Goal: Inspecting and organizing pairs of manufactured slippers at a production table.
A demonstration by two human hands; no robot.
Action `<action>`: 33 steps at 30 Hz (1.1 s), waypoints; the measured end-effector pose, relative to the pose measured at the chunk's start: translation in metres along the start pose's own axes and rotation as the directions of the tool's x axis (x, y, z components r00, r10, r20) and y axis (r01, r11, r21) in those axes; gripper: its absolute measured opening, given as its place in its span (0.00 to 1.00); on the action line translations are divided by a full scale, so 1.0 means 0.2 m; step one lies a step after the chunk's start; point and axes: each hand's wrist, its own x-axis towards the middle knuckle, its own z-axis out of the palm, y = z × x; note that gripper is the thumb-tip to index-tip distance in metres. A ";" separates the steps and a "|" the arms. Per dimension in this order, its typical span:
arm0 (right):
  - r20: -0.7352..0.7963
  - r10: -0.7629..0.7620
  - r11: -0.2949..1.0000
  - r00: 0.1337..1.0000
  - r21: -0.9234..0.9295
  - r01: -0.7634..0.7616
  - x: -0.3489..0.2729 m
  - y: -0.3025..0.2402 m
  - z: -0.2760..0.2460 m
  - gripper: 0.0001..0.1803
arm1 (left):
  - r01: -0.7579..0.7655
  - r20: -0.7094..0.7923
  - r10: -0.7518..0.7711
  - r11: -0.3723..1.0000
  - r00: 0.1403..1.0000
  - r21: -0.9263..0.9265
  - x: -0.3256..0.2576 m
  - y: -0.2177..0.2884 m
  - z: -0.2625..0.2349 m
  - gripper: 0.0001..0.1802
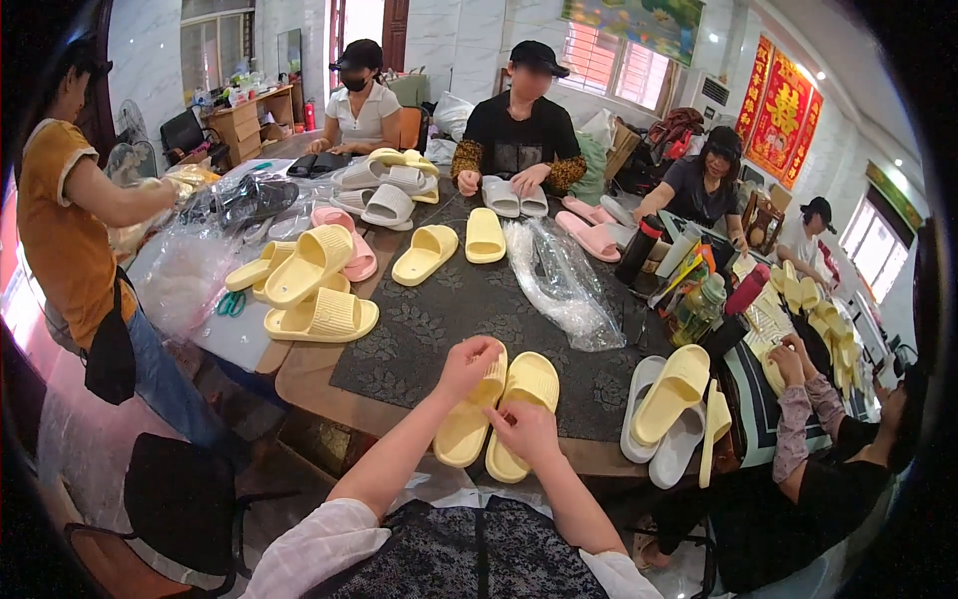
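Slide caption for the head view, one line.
Left hand and right hand at two yellow slippers on the near edge of the table, co-workers around.

At two o'clock, a red wall hanging (781, 118) bears gold characters: one large, central; smaller columns flanking it.

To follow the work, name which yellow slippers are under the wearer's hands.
The yellow pair at the near edge of the table, beneath the left hand and right hand; other yellow slippers lie to the sides or farther across.
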 end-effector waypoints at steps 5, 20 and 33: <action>0.106 0.217 0.975 0.970 0.033 -0.221 0.01 0.02 0.00 0.25 | -0.256 -0.314 0.286 0.958 0.906 0.133 0.03 0.15 -0.23 0.12; 0.006 0.266 0.949 0.964 -0.174 -0.261 0.07 0.03 0.08 0.33 | 0.375 -0.476 0.075 0.514 0.876 0.771 -0.17 0.10 -0.91 0.37; -0.077 0.382 0.885 0.921 -0.256 -0.389 -0.02 0.28 -0.08 0.24 | -0.015 0.295 -0.126 0.901 0.947 0.433 -0.28 0.29 -0.04 0.35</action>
